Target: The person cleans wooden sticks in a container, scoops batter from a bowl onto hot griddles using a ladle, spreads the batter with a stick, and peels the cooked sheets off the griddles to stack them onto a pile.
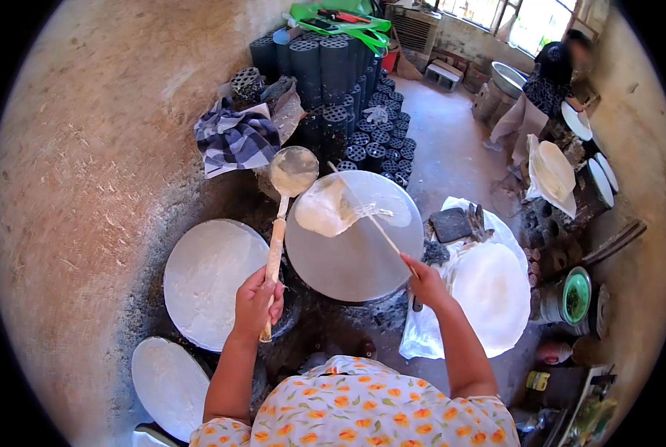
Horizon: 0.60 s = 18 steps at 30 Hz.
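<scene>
My left hand (257, 302) is wrapped round the pale handle of a ladle (293, 173), whose round bowl hangs at the upper left rim of a griddle (351, 270). A thin stick (381, 229) is gripped in my right hand (427, 283), and it slants up and left across the griddle. Beneath the stick's far part lies an uneven patch of pale batter (322, 211), with thinner streaks to its right. The rest of that griddle's surface looks grey and bare.
Left stand two round plates, an upper one (215, 287) and a lower one (170, 389), both whitish. Thin round sheets (491, 298) lie on white plastic at right. Coal briquettes (334, 71) and a checkered cloth (232, 138) are behind. A person (553, 74) works at far right.
</scene>
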### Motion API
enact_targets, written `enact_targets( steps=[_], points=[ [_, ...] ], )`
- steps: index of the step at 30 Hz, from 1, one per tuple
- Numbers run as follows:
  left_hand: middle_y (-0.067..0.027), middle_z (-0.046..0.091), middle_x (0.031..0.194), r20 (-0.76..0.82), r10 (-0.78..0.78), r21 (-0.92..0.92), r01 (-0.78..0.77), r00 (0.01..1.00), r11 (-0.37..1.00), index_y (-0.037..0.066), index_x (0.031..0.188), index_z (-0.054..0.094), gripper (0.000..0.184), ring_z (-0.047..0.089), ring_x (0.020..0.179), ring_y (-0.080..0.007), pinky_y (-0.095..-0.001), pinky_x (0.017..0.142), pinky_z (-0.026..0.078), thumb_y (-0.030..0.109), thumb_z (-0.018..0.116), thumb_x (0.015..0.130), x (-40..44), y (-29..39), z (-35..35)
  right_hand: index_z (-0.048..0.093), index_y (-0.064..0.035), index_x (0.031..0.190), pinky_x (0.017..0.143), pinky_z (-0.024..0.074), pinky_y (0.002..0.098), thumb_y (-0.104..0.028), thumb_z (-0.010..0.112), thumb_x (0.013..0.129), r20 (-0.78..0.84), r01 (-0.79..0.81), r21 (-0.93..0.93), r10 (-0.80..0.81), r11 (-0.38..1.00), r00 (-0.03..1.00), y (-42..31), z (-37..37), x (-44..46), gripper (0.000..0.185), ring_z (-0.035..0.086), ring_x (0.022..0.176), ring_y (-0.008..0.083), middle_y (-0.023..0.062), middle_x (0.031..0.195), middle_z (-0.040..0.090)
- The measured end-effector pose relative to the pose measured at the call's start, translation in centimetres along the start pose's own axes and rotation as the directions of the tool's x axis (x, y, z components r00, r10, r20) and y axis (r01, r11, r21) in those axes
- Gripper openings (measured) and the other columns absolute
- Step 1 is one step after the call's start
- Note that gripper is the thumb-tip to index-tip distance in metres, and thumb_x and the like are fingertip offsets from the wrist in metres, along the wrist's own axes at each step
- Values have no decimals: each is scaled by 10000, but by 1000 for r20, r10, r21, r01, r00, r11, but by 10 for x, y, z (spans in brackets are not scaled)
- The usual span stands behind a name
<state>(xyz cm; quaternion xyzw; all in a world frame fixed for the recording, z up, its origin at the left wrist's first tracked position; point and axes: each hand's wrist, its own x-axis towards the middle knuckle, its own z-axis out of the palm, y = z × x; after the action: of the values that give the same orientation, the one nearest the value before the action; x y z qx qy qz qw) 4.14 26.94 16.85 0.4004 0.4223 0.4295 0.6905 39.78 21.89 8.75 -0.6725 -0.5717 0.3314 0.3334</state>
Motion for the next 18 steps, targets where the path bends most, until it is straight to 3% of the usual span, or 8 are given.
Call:
enact_targets(
  steps=[3, 6, 7, 9, 12, 16, 17, 18],
  points=[
    [-36, 484, 728, -59, -5, -64, 1, 998, 998, -13, 1265, 451, 349, 425, 444, -61, -201, 360, 382, 88, 425, 932, -8, -4, 9, 541, -226, 1301, 714, 480, 289, 89, 471, 768, 277, -213, -6, 206, 977, 938, -11, 2, 19, 624, 581, 798, 141, 75, 897, 642],
    [-35, 483, 721, -118, -28, -23, 26, 993, 999, -13, 1244, 463, 331, 415, 426, -61, -202, 353, 377, 90, 426, 932, -25, 0, 6, 542, -209, 1294, 699, 461, 278, 77, 481, 766, 414, -202, -51, 204, 978, 887, -8, -19, -8, 603, 561, 756, 146, 92, 837, 632],
    [-35, 482, 715, -84, -1, 14, 2, 997, 1000, -7, 1226, 476, 315, 407, 415, -61, -203, 347, 373, 89, 419, 931, -28, -4, 0, 542, -209, 1294, 699, 461, 278, 77, 481, 766, 420, -197, -52, 201, 979, 885, 10, -21, -13, 603, 561, 756, 146, 92, 837, 632],
    [-34, 482, 714, -120, -2, 23, 5, 993, 1000, -5, 1224, 480, 314, 409, 416, -62, -203, 347, 372, 89, 412, 933, -32, -7, 4, 544, -231, 1293, 673, 453, 275, 78, 475, 780, 188, 65, 49, -73, 997, 980, 49, -19, -15, 602, 547, 735, 140, 91, 822, 616],
    [-41, 482, 709, -169, 10, 12, -8, 986, 1000, -12, 1206, 483, 304, 399, 405, -65, -206, 332, 364, 89, 412, 929, -37, -14, 14, 547, -253, 1290, 665, 453, 278, 77, 470, 792, 123, -101, -35, 104, 994, 987, 0, -17, -4, 602, 551, 730, 140, 87, 832, 617],
    [-47, 481, 709, -226, 12, -1, -13, 974, 1000, -27, 1190, 477, 298, 391, 399, -68, -210, 320, 359, 87, 414, 923, -51, -13, 17, 558, -254, 1278, 694, 464, 286, 71, 470, 791, 417, -151, -100, 179, 983, 891, -3, -28, -13, 593, 584, 764, 154, 90, 886, 649],
    [-47, 481, 709, -231, 15, -2, -16, 973, 1000, -27, 1190, 477, 298, 391, 399, -68, -210, 320, 359, 87, 414, 923, -53, -14, 15, 579, -225, 1257, 739, 471, 283, 71, 470, 778, 370, 33, 7, -33, 999, 928, 18, -35, -18, 573, 619, 826, 178, 116, 970, 670],
    [-45, 478, 707, -213, 23, 26, -18, 977, 1000, -28, 1192, 476, 300, 392, 402, -68, -210, 323, 362, 87, 413, 922, -56, -16, 12, 579, -225, 1257, 739, 471, 283, 71, 470, 778, 376, 38, 7, -38, 999, 926, 25, -38, -12, 573, 619, 826, 178, 116, 970, 670]
  ],
)
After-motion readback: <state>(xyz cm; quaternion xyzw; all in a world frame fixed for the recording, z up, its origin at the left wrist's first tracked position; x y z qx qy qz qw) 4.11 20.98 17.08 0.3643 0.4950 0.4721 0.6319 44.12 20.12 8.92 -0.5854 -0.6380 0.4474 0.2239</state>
